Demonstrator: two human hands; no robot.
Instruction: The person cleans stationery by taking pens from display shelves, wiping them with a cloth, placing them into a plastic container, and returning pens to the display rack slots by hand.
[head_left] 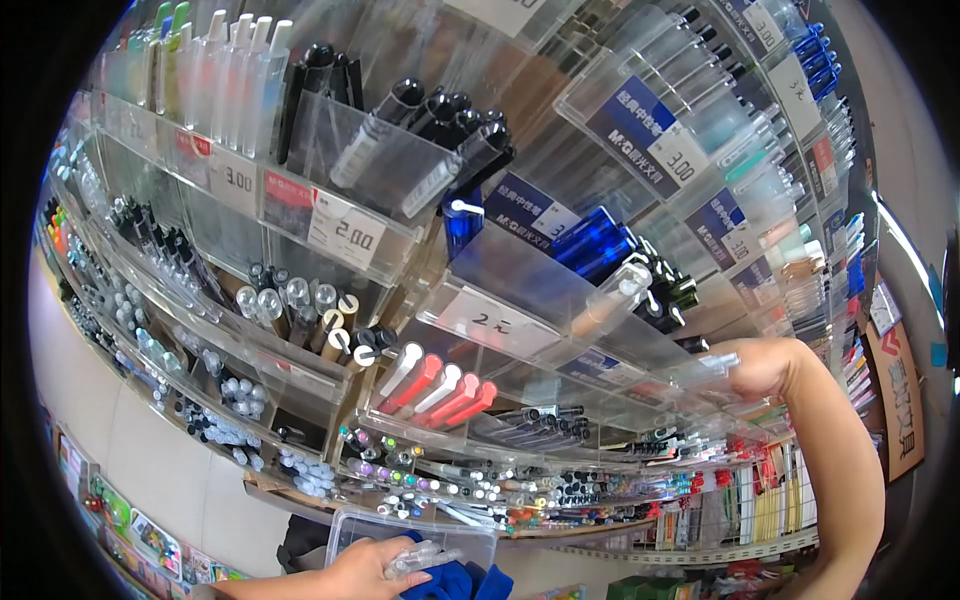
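At the bottom, my left hand [368,572] is closed around a few clear pens [425,558], just above a clear plastic bin [340,530]. Blue cloth [455,582] shows at the bin. On the right, my right arm reaches up to the acrylic pen rack, and my right hand [757,370] is curled at a lower compartment. Its fingertips are mostly hidden. Clear pen-like pieces [716,361] stick out beside it, but I cannot make out exactly what it grips.
Tiered acrylic compartments hold pens: black-capped pens [385,130], blue pens [592,243], red and white pens [436,388]. Price tags [343,230] line the fronts. Below runs a row of colourful pen ends [440,482]. A wire rack [745,505] stands lower right; pale floor [150,430] shows left.
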